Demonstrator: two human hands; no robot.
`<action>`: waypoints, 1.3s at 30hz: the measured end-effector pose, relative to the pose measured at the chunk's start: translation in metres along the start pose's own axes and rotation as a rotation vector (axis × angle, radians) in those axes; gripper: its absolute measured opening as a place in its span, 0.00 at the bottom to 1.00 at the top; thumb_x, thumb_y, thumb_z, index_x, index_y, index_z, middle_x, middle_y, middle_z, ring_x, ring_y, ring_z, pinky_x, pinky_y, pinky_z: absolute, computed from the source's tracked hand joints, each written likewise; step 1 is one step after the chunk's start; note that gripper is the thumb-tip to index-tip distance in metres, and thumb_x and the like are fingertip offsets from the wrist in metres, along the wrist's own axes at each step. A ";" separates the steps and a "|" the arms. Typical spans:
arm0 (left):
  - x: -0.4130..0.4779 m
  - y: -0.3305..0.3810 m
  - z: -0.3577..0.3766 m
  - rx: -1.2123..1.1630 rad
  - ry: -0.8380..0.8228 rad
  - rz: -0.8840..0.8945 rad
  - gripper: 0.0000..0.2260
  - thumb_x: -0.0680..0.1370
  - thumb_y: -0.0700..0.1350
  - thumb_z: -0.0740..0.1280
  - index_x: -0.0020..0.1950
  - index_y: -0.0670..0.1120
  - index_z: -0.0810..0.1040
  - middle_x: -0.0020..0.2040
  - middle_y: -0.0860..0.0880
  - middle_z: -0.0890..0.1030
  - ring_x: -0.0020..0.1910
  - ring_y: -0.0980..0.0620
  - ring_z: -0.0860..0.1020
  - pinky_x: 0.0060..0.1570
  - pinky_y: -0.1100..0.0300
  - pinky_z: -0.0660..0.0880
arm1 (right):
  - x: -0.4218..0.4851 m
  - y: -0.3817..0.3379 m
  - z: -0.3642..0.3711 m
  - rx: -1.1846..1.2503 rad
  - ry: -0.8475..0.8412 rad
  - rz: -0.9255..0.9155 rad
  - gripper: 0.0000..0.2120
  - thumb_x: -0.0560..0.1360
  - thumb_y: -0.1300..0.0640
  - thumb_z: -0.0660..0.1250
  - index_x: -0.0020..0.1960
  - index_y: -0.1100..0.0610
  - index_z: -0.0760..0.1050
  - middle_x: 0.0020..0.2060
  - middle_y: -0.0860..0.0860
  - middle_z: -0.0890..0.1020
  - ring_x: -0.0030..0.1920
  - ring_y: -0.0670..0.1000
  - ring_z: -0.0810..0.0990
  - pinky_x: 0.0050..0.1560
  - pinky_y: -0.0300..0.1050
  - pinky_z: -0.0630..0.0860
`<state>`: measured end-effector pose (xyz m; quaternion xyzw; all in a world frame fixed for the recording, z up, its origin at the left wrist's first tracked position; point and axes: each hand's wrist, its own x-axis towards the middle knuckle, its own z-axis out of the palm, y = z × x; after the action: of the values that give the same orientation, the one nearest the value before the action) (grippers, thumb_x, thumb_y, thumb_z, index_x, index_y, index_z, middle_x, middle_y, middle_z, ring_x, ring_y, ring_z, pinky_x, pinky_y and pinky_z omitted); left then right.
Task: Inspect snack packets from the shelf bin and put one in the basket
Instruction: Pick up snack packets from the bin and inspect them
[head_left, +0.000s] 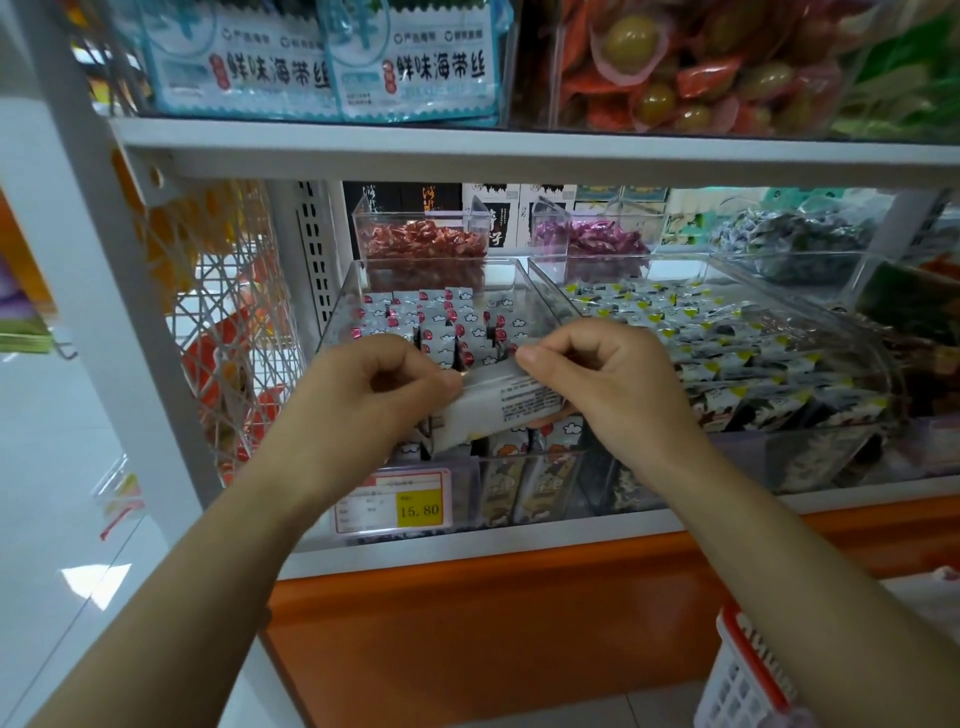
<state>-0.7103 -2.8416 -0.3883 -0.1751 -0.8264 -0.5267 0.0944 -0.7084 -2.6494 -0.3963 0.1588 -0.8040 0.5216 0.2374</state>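
Observation:
A white snack packet (498, 408) with small printed text facing me is held between both hands just above the front of a clear shelf bin (340, 306). My left hand (363, 395) pinches its left end with curled fingers. My right hand (602, 379) pinches its right end, thumb on top. The bin holds several small silver packets (441, 317) with red dots and cloud prints, standing in rows. A white and red basket (748, 670) shows at the lower right, below the shelf; its inside is out of view.
A second clear bin (810, 332) of yellow-marked packets sits to the right. Smaller bins of red (421, 241) and purple (597, 239) sweets stand behind. A yellow price tag (418, 509) reads 15.80. An upper shelf (519, 150) hangs close overhead. A wire rack (228, 332) stands left.

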 end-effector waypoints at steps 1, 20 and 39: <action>0.001 0.000 -0.003 0.023 -0.016 0.016 0.08 0.71 0.51 0.69 0.37 0.49 0.81 0.35 0.48 0.81 0.30 0.54 0.76 0.28 0.67 0.73 | 0.000 0.000 0.000 0.020 -0.015 0.008 0.07 0.73 0.59 0.69 0.36 0.55 0.80 0.32 0.46 0.82 0.33 0.44 0.80 0.33 0.36 0.77; 0.003 0.000 -0.007 0.083 -0.193 0.030 0.09 0.69 0.55 0.69 0.49 0.60 0.76 0.49 0.56 0.78 0.42 0.59 0.79 0.39 0.63 0.80 | 0.000 0.002 -0.001 0.131 -0.010 0.083 0.04 0.73 0.58 0.69 0.40 0.55 0.81 0.34 0.50 0.84 0.36 0.47 0.83 0.33 0.41 0.80; 0.006 -0.002 -0.006 -0.016 -0.011 0.075 0.08 0.75 0.42 0.66 0.48 0.55 0.79 0.43 0.51 0.82 0.40 0.59 0.80 0.34 0.72 0.75 | 0.005 0.008 -0.012 0.329 -0.153 0.180 0.07 0.72 0.59 0.67 0.37 0.54 0.83 0.36 0.50 0.85 0.36 0.51 0.84 0.32 0.40 0.80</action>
<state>-0.7164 -2.8464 -0.3852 -0.2097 -0.8156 -0.5284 0.1080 -0.7142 -2.6348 -0.3955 0.1621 -0.7344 0.6515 0.0992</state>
